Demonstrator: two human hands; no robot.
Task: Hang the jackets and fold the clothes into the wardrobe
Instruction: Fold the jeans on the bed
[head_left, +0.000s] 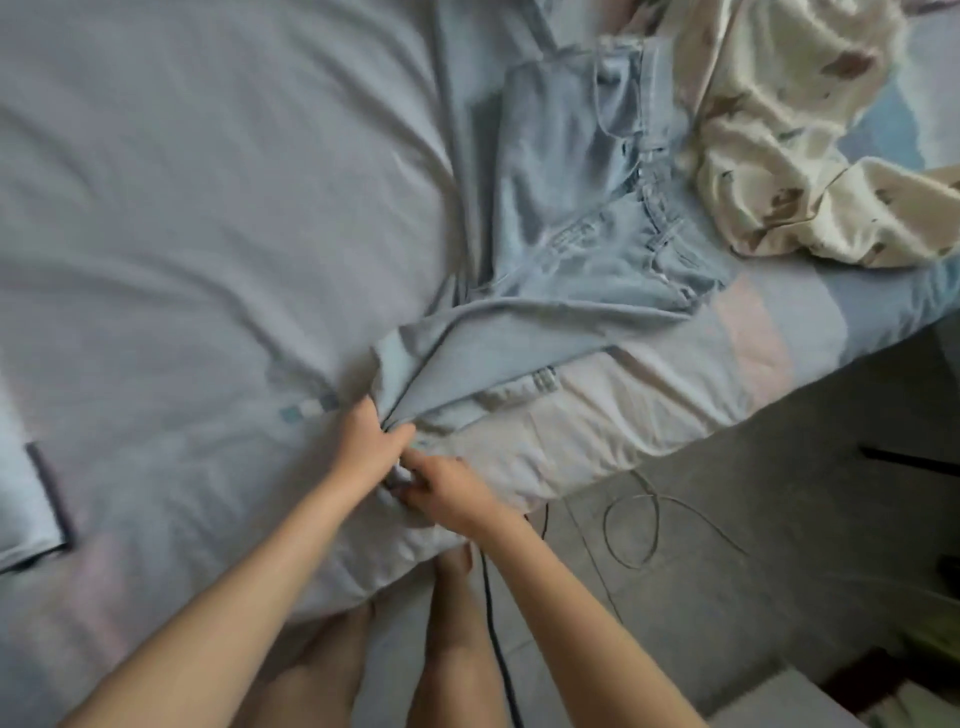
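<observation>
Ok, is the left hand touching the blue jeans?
Touching. The head view shows the left hand gripping the bunched leg end of the jeans, with its fingers curled round the denim near the edge of the bed.

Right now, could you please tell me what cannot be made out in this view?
Head view:
jeans: hem bunched inside left hand and right hand, grip blurred.
cream printed garment: crumpled, cut by the top edge; type unclear.
grey-blue cloth: cut by the left edge.
</observation>
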